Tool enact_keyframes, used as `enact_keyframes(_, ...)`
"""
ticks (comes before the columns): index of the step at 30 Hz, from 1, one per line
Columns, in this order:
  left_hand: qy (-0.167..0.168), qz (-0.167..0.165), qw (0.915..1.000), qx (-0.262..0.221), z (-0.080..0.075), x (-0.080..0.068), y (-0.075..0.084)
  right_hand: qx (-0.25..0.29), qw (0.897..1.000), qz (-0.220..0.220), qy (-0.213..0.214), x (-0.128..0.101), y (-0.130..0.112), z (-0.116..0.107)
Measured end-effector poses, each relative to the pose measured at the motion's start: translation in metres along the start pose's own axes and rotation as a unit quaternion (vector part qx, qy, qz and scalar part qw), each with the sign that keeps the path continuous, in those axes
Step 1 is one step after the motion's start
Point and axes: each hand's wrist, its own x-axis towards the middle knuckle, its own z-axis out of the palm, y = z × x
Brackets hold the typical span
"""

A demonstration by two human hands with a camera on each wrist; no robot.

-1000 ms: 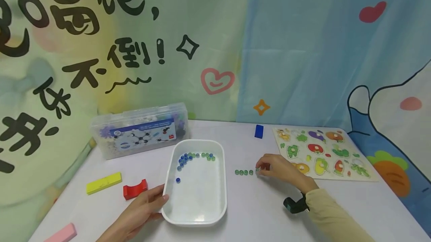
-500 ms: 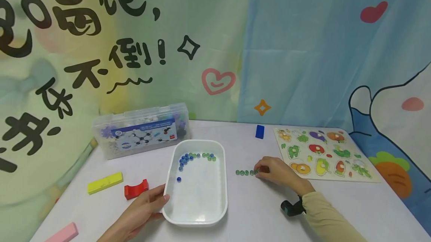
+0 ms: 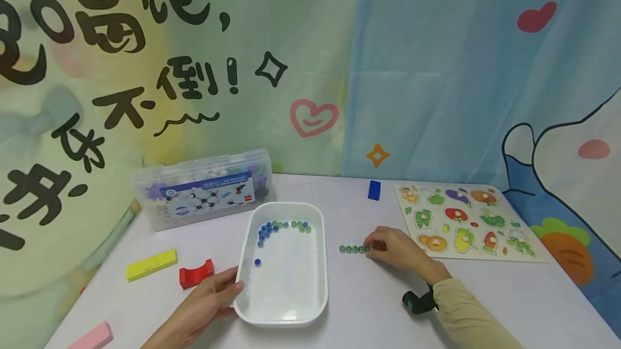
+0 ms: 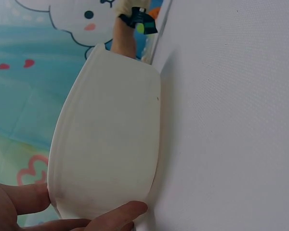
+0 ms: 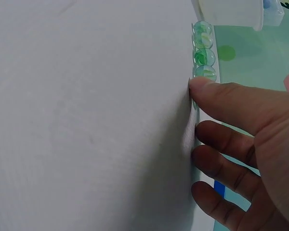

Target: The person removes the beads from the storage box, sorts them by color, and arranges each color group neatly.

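A white tray (image 3: 286,289) sits mid-table with several blue and green marbles (image 3: 283,226) along its far end and one blue marble (image 3: 257,262) apart. My left hand (image 3: 228,289) grips the tray's near left corner, with the thumb on the rim (image 4: 106,144). To the right of the tray, several green marbles (image 3: 351,249) lie in a row on the table. My right hand (image 3: 374,246) rests at the row's right end and pinches a green marble, mostly hidden, against the table. In the right wrist view its fingertips (image 5: 200,86) touch the table beside the last marble (image 5: 205,72).
A clear plastic box (image 3: 201,187) stands behind the tray. A yellow block (image 3: 151,264), a red arch block (image 3: 196,273) and a pink block (image 3: 89,336) lie at the left. A blue block (image 3: 373,189) and a vegetable puzzle board (image 3: 466,221) lie at the far right.
My right hand has moved slightly left and down, bringing a green marble to the right end of the row. The left hand and the tray stayed still.
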Motion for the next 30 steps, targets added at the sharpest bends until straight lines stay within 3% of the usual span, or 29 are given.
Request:
enact_keyframes(6,-0.001,-0.001,1.0000,-0.002,0.000,0.001,0.000,0.001,1.000,0.016,-0.007,0.000,-0.002,-0.009)
enact_keyframes(11,0.007,-0.006,1.0000,-0.003,0.001,0.001,0.000,-0.003,1.000,-0.014,0.022,0.010,-0.013,-0.024)
enact_keyframes(15,0.011,-0.007,0.9999,-0.002,0.001,0.001,0.000,0.001,0.998,-0.050,0.036,0.028,-0.035,-0.035)
enact_keyframes(19,0.015,-0.008,0.9999,-0.003,0.000,0.001,-0.001,0.002,0.996,-0.084,0.034,0.052,-0.071,-0.038)
enact_keyframes(25,0.010,-0.002,0.9999,-0.004,-0.001,0.001,-0.002,-0.019,0.991,-0.132,-0.014,0.089,-0.127,-0.027)
enact_keyframes(30,0.001,0.004,1.0000,-0.005,-0.001,0.001,-0.002,-0.028,0.990,-0.119,-0.076,0.119,-0.149,-0.006)
